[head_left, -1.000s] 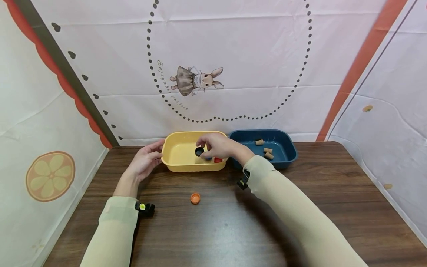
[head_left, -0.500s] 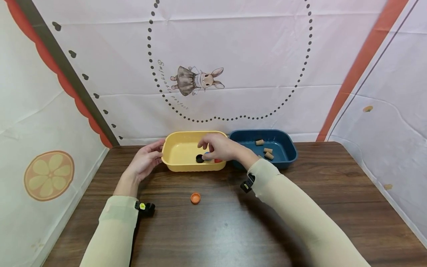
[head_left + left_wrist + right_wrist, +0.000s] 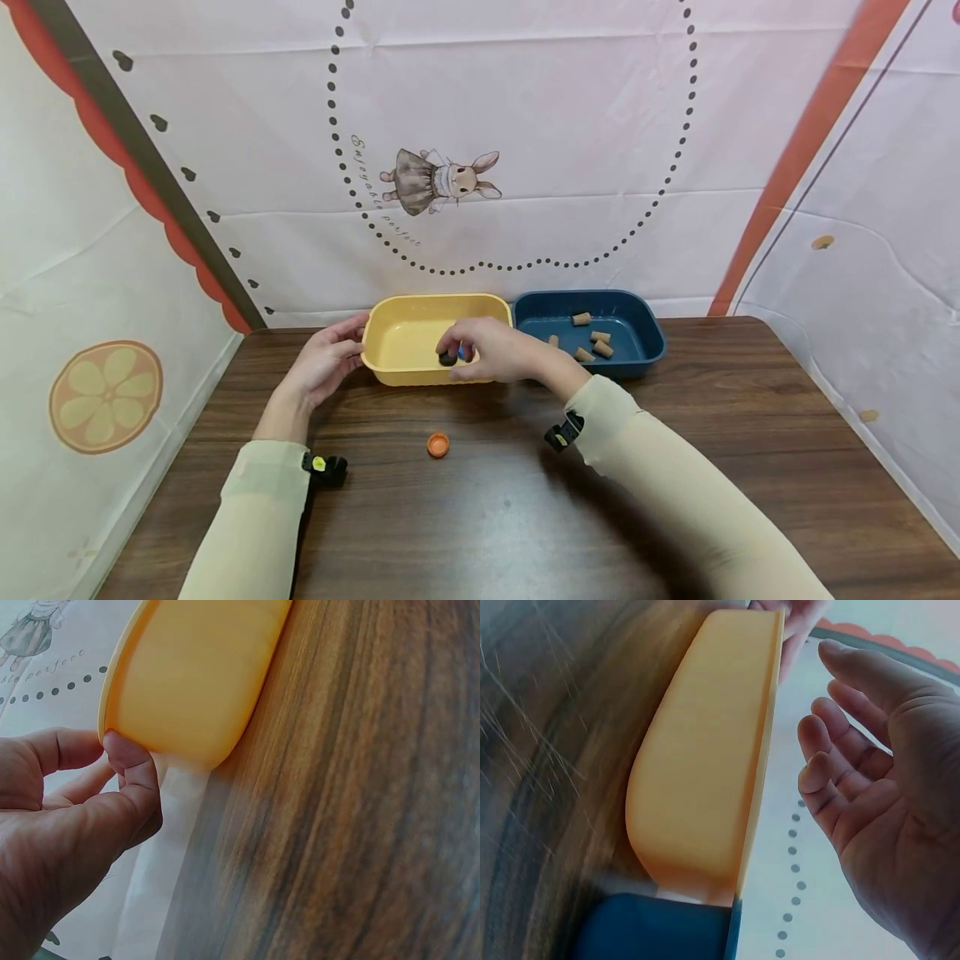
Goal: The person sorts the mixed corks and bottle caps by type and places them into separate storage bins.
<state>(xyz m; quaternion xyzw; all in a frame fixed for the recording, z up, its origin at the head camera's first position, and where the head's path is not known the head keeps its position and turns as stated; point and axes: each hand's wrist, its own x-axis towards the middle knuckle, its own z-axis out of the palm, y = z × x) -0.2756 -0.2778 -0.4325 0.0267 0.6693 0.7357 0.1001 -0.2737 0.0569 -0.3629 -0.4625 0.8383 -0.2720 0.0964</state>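
At the left end of a yellow tray (image 3: 397, 333), my left hand (image 3: 318, 367) pinches the rim; the left wrist view shows its thumb and fingers on the edge. My right hand (image 3: 495, 348) is over the tray's near right part. Its fingers (image 3: 817, 769) are loosely bent and the thumb stands apart, with nothing between them in the right wrist view. A black bottle cap (image 3: 447, 359) lies in the tray just below the right fingertips. Beside it a blue cap (image 3: 462, 353) is partly covered by the hand.
A dark blue tray (image 3: 652, 342) with several corks (image 3: 602, 349) stands against the yellow tray's right side. An orange bottle cap (image 3: 438, 444) lies on the wooden table (image 3: 480, 533) in front. A printed cloth hangs behind.
My right hand let go of the black cap, which dropped into the tray, then shifted slightly toward the near rim. The red cap is now hidden. My left hand stays on the rim.
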